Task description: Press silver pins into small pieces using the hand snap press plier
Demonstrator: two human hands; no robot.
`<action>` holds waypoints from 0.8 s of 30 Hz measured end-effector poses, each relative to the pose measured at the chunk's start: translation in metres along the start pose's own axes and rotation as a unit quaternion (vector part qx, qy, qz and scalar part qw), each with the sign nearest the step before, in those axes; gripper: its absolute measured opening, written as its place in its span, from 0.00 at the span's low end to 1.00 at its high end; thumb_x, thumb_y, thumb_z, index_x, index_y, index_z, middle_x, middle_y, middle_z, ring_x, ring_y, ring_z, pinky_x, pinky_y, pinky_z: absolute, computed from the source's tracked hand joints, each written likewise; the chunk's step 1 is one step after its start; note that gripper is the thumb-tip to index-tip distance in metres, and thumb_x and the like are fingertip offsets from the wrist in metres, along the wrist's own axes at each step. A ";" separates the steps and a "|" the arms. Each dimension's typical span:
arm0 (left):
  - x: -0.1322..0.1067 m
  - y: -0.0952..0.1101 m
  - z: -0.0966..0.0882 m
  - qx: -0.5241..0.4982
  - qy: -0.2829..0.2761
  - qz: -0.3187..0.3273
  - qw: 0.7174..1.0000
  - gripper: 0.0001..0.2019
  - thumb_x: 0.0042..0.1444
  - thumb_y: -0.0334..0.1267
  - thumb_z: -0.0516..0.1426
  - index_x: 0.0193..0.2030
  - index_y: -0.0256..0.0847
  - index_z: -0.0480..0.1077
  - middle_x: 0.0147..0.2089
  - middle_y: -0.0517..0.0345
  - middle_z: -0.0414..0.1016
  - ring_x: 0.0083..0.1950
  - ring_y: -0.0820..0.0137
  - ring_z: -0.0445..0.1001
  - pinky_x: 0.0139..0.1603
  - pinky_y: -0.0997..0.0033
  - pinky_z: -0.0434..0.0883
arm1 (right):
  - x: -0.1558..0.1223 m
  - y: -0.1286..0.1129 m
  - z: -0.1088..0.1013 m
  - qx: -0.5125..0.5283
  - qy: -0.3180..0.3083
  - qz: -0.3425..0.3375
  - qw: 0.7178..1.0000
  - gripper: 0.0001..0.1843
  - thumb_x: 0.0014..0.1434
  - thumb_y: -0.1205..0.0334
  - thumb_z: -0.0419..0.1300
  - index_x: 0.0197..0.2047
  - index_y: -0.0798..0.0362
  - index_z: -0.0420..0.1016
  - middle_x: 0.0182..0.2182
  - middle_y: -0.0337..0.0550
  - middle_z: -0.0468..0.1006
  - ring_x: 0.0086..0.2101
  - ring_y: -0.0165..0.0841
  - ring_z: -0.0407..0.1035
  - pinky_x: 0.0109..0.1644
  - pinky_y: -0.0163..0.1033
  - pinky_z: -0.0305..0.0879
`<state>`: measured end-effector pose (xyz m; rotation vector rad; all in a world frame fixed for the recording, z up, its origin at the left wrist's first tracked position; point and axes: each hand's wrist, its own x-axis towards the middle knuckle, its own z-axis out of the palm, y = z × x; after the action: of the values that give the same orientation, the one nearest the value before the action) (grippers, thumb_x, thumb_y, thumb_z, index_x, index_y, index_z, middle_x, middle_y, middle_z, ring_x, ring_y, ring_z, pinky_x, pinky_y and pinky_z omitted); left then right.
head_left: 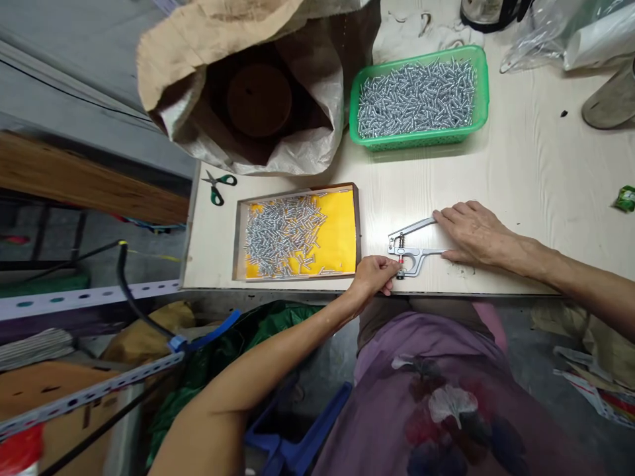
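A metal hand press plier (414,248) lies on the pale table (520,172) near its front edge. My right hand (471,233) wraps round its two handles. My left hand (376,274) is pinched at the tool's jaw, its fingertips closed on something too small to make out. Just left of that hand sits a wooden tray (237,228) with a yellow bottom and a pile of silver screws (280,235).
A green basket (482,86) full of screws stands at the back. A large open paper sack (248,86) lies at the back left. Green-handled scissors (217,186) rest near the table's left edge. A small green wrapper (626,198) lies at the far right.
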<state>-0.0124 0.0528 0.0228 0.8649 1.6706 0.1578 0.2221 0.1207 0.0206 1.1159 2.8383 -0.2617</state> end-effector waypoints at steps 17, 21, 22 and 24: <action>0.041 0.047 0.027 0.492 0.037 0.489 0.719 0.22 0.61 0.39 0.58 0.59 0.32 0.61 0.55 0.42 0.70 0.52 0.58 0.69 0.52 0.58 0.70 | -0.011 -0.019 0.004 -0.001 0.020 0.068 0.997 0.18 0.58 0.57 0.64 0.47 0.61 0.72 0.38 0.54 0.74 0.40 0.43 0.64 0.40 0.43 0.57; 0.038 0.040 0.032 0.489 0.040 0.488 0.722 0.12 0.66 0.38 0.52 0.52 0.35 0.66 0.49 0.46 0.72 0.49 0.60 0.69 0.47 0.60 0.69 | -0.015 -0.028 0.016 0.002 0.055 0.058 0.997 0.07 0.64 0.66 0.56 0.38 0.58 0.74 0.32 0.49 0.73 0.35 0.39 0.64 0.37 0.41 0.54; 0.039 0.039 0.033 0.484 0.041 0.488 0.725 0.11 0.67 0.38 0.50 0.50 0.36 0.67 0.47 0.47 0.73 0.49 0.60 0.69 0.46 0.60 0.69 | -0.015 -0.030 0.019 0.002 0.064 0.058 0.996 0.09 0.65 0.68 0.53 0.36 0.57 0.74 0.31 0.48 0.73 0.34 0.38 0.63 0.36 0.41 0.54; 0.043 0.040 0.035 0.474 0.041 0.492 0.729 0.11 0.68 0.38 0.48 0.45 0.37 0.69 0.44 0.49 0.74 0.47 0.61 0.69 0.46 0.60 0.69 | -0.016 -0.033 0.024 0.002 0.078 0.067 0.995 0.14 0.66 0.70 0.49 0.34 0.56 0.74 0.29 0.47 0.72 0.32 0.37 0.63 0.36 0.41 0.53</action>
<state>0.0348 0.0955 -0.0004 2.5265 1.1143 0.0366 0.2121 0.0816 0.0030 1.3771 2.8787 -0.1780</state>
